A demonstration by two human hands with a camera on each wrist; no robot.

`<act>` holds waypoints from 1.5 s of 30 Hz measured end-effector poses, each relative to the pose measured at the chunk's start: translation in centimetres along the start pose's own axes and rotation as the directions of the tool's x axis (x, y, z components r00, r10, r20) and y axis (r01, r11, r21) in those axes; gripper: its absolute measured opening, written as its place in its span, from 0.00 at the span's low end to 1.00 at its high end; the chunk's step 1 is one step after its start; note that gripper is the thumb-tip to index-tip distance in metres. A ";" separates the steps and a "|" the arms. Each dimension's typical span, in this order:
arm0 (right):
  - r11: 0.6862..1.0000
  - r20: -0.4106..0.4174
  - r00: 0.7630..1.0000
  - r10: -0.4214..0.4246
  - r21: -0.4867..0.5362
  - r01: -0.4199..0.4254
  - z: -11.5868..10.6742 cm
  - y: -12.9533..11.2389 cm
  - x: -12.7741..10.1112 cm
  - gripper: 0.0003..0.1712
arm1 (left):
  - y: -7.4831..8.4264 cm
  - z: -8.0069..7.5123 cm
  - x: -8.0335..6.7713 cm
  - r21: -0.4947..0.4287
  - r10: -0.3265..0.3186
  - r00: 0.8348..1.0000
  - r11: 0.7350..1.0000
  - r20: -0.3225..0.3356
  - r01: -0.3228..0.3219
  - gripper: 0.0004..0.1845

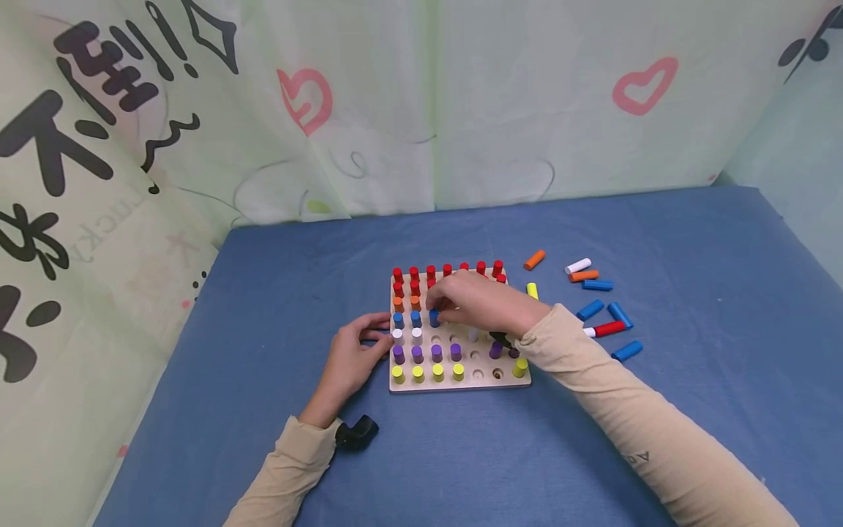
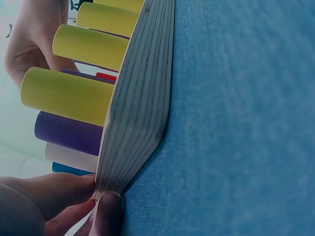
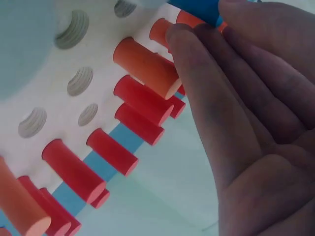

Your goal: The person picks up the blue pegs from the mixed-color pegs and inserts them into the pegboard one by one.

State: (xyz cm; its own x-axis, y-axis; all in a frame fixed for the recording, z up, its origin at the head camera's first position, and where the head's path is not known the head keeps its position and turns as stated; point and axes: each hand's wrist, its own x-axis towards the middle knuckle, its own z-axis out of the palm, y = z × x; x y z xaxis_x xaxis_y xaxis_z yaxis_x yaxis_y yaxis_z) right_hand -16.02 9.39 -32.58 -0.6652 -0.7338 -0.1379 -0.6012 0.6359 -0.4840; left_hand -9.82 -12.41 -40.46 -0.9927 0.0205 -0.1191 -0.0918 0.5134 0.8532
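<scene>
A wooden pegboard [image 1: 448, 386] lies on the blue cloth, with coloured pegs upright in rows. At its left edge is my left hand [image 1: 353, 359]; in the left wrist view its thumb and fingers grip the board's side near a corner. My right hand [image 1: 484, 298] reaches over the board and pinches a blue peg [image 1: 434, 319], third in the blue row. In the right wrist view this blue peg [image 3: 199, 9] shows between thumb and fingertips, its lower end out of sight. Red pegs fill the back, while purple pegs [image 1: 437, 354] and yellow pegs [image 1: 437, 372] stand in front.
Loose pegs lie right of the board: orange pegs [image 1: 535, 259], a white peg [image 1: 578, 266], a red peg [image 1: 609, 329] and several blue pegs [image 1: 627, 350]. Bare holes [image 3: 80, 81] show among the standing pegs. A printed curtain [image 1: 461, 110] hangs behind the table.
</scene>
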 end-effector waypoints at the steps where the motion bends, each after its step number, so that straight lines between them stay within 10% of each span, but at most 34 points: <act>1: 1.000 -0.004 1.000 0.000 0.006 0.000 -0.1 0.0 -0.1 0.11 | 0.0 0.0 0.0 0.001 0.000 1.000 1.000 -0.001 0.000 0.21; 45: 0.998 -0.137 0.989 0.055 0.027 -0.052 -1.7 3.6 -5.8 0.12 | -0.1 0.3 0.5 0.020 0.007 0.999 1.000 -0.033 -0.007 0.19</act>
State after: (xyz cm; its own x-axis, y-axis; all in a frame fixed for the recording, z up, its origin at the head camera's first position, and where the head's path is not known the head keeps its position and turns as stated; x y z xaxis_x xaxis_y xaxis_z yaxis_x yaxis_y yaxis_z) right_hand -15.06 16.33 -31.98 -0.7517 -0.6580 -0.0449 -0.5536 0.6666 -0.4991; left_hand -10.26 -12.20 -40.71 -0.9954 -0.0043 -0.0959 -0.0836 0.5302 0.8437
